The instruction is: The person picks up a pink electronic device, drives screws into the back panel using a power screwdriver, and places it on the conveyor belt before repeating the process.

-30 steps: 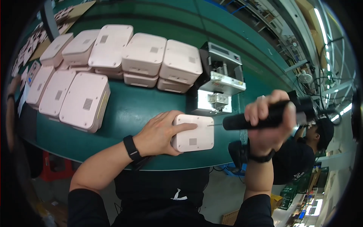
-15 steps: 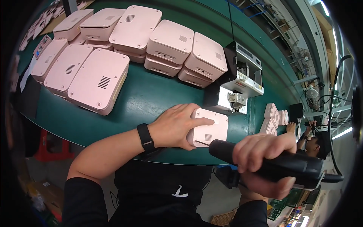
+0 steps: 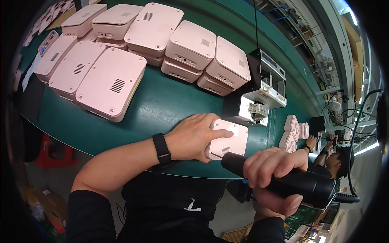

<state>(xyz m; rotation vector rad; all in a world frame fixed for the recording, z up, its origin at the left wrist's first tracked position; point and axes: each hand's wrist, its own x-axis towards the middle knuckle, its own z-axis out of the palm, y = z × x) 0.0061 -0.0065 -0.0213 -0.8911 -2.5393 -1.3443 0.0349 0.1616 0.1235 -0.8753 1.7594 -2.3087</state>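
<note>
A pale pink square box (image 3: 232,145) with a small vent grille and corner screw holes lies flat on the green table near its front edge. My left hand (image 3: 192,135) grips its left side, thumb laid across the top face. In my right hand (image 3: 275,170) is a black corded electric screwdriver (image 3: 314,187), fingers wrapped round its body. It slants down to the left, and its thin bit reaches the near left corner of the box. Whether a screw sits under the tip is too small to tell.
Many similar pink boxes (image 3: 111,87) stand at the left and back, some stacked. A black and silver screw feeder (image 3: 259,103) is just beyond the held box. Smaller pink parts (image 3: 289,135) lie to the right, near a co-worker (image 3: 340,162).
The screwdriver body has shifted a little left toward the box, its bit staying at the same corner. The whole view has moved slightly. My left hand keeps its hold.
</note>
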